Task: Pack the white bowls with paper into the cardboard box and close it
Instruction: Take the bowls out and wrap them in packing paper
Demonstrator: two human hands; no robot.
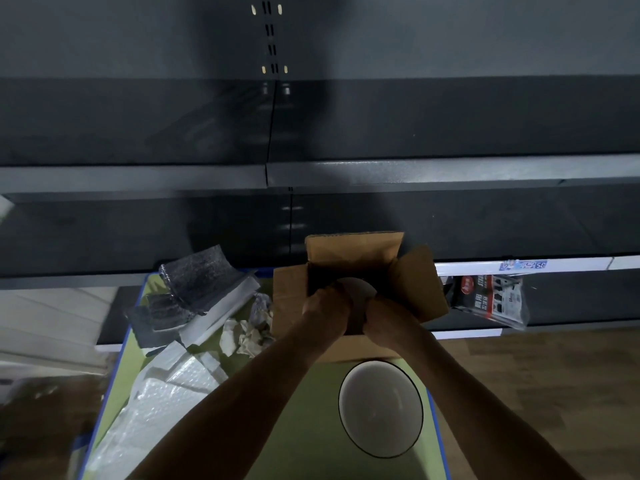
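An open cardboard box (415, 271) stands at the far end of a green table, its flaps spread out. Both my hands hold a white bowl (360, 289) on its edge over the box's opening: my left hand (325, 311) grips its left side, my right hand (388, 318) its right side. The bowl's lower part is hidden behind my hands. A second white bowl (381, 408) with a dark rim sits upright on the table just in front of the box. Crumpled paper (247, 336) lies left of the box.
The green table (304, 427) has a blue edge. White foam sheets (162, 396) and dark silvery padding (194, 285) cover its left side. Dark metal shelves (450, 174) rise behind. A packaged item (491, 299) hangs on the shelf at the right.
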